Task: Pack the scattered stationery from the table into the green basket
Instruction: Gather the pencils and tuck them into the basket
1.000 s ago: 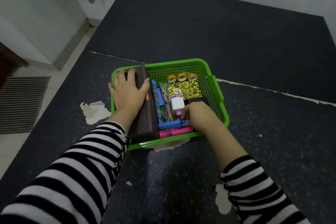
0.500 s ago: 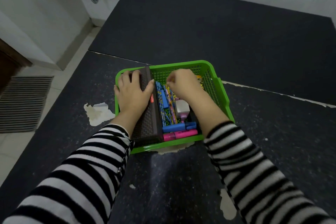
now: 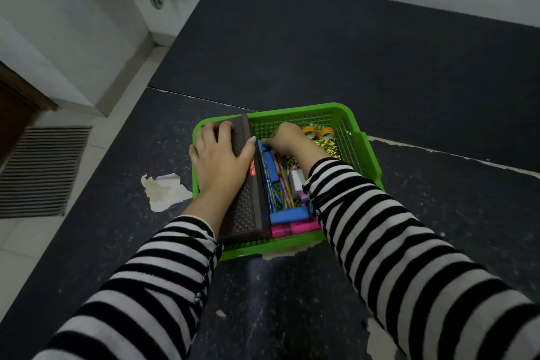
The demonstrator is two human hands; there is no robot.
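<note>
Right hand (image 3: 287, 137) has shifted from the far middle of the green basket (image 3: 350, 114) leftward, uncovering two yellow tape rolls (image 3: 317, 132).

Its fingers (image 3: 267, 142) are curled and bunched, tips on the far end of the blue patterned pencils (image 3: 268, 184); whether they pinch one cannot be told.

Left hand (image 3: 222, 161): fingers straight, slightly spread, pressed flat on one long brown woven case (image 3: 245, 210) along the basket's left side.

Basket: moulded plastic mesh, rectangular, standing on the dark speckled table (image 3: 438, 213).

Also inside: one blue marker (image 3: 289, 216), a pink marker (image 3: 295, 228) beside it, one white block (image 3: 297, 180), one yellow-speckled notebook (image 3: 327, 145).
</note>
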